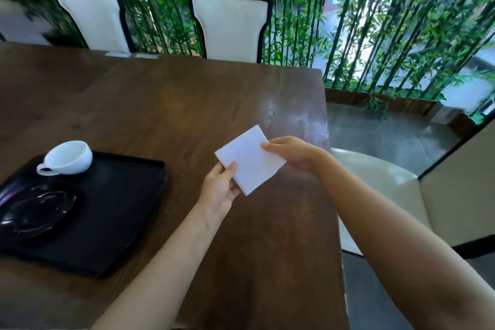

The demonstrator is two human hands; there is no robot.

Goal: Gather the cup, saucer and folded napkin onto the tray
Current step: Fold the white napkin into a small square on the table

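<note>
A white folded napkin (250, 159) is held above the brown table, right of the tray. My left hand (219, 189) pinches its near left corner, thumb on top. My right hand (293, 153) grips its right edge. The black tray (120, 211) lies at the left of the table. A white cup (68, 158) stands on the tray's far corner, handle toward the left. A black glossy saucer (34, 211) rests on the tray's left part, apart from the cup.
The wooden table (187, 104) ends in an edge just right of my hands. A cream chair (380, 190) stands beyond that edge. Two white chairs (230, 27) face the far side, with bamboo behind them.
</note>
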